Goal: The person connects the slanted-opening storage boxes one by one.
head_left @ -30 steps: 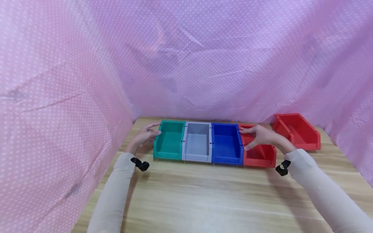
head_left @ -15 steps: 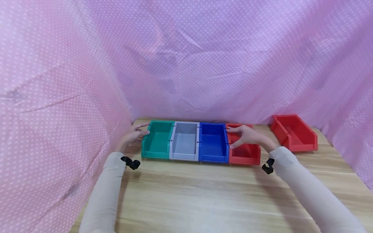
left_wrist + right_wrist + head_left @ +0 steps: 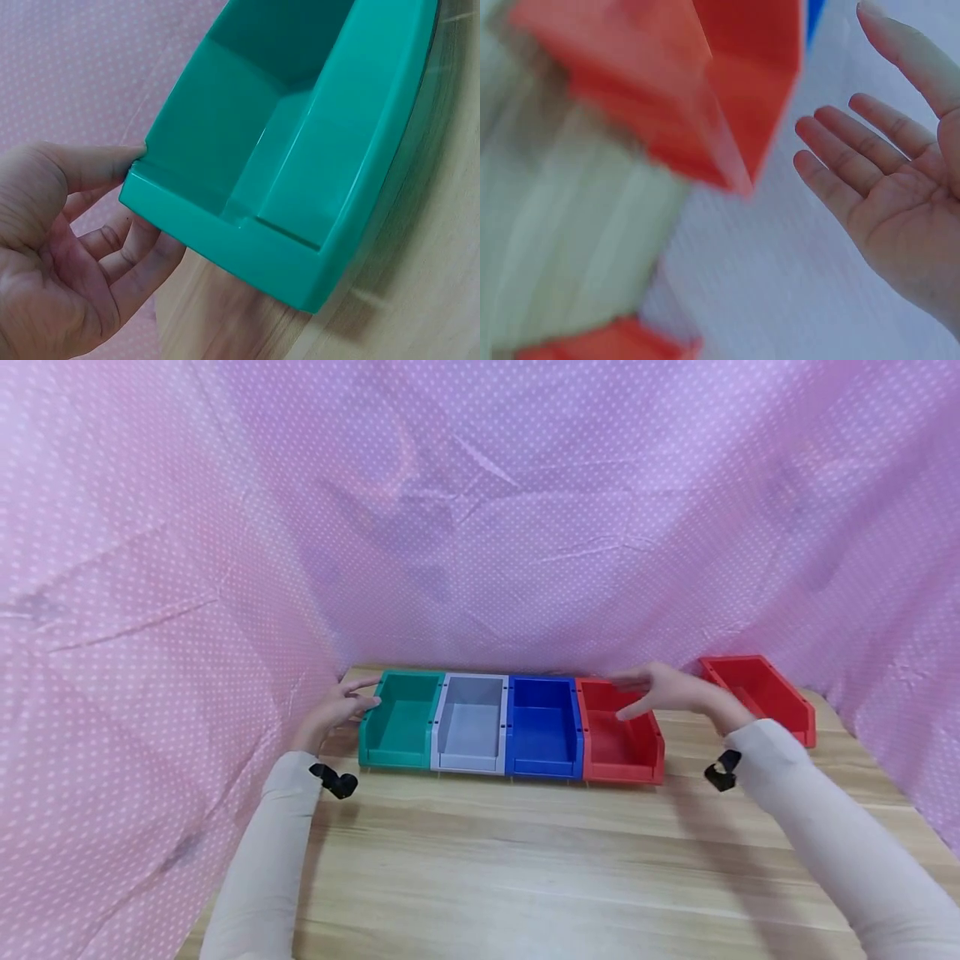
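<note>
Four-sided plastic bins, in green (image 3: 401, 722), grey (image 3: 471, 727), blue (image 3: 543, 731) and red (image 3: 611, 743), stand side by side in a row on the wooden table. My left hand (image 3: 337, 710) is at the green bin's left wall. In the left wrist view, its thumb (image 3: 101, 166) lies at the wall's edge while the other fingers curl at the outer side. My right hand (image 3: 663, 687) is raised over the right side of the red bin, its fingers apart. The right wrist view shows that palm bare, with loosely straight fingers (image 3: 840, 154) beside the blurred red bin (image 3: 667, 82).
A second red bin (image 3: 765, 693) stands apart and angled at the table's back right, partly behind the right forearm. Pink dotted cloth (image 3: 480, 527) hangs along the back and sides. The wooden table (image 3: 510, 868) extends in front of the row.
The row of bins shifted left with both hands on it, mostly in the first half second. Since then my right hand has come off the red bin, up and to the right.
</note>
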Motion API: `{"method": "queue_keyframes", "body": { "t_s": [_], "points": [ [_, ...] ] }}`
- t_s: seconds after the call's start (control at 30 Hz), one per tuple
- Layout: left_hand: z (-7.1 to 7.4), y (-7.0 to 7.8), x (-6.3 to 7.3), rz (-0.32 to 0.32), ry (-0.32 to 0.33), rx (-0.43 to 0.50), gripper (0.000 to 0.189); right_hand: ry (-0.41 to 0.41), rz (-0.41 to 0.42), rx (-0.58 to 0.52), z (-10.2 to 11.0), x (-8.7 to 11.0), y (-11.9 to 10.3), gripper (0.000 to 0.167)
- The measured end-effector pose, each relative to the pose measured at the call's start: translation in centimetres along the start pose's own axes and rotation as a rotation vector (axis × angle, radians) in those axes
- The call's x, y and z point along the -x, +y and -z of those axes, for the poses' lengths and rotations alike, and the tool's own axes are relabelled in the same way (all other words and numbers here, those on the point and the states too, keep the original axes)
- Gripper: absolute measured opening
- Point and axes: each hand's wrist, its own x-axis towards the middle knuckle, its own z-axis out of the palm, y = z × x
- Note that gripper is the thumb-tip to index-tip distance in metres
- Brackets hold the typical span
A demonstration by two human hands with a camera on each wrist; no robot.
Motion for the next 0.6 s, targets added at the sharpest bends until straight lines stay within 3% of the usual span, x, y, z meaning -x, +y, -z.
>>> {"method": "queue_keyframes", "body": {
  "t_s": [0.2, 0.37, 0.5, 0.6],
  "points": [
    [0.1, -0.1, 0.2, 0.021, 0.012, 0.017, 0.063, 0.046, -0.078, -0.005, 4.9, 3.6, 2.0, 0.072],
    [0.2, -0.2, 0.4, 0.006, 0.017, 0.038, 0.063, 0.119, -0.167, 0.091, 8.5, 6.7, 4.8, 0.070],
    [0.1, -0.3, 0.5, 0.015, 0.027, 0.054, 0.063, 0.187, -0.234, 0.176, 10.5, 9.2, 7.1, 0.068],
    [0.1, -0.3, 0.4, 0.020, 0.035, 0.051, 0.063, 0.220, -0.278, 0.181, 11.2, 10.7, 8.8, 0.069]
  ]
}}
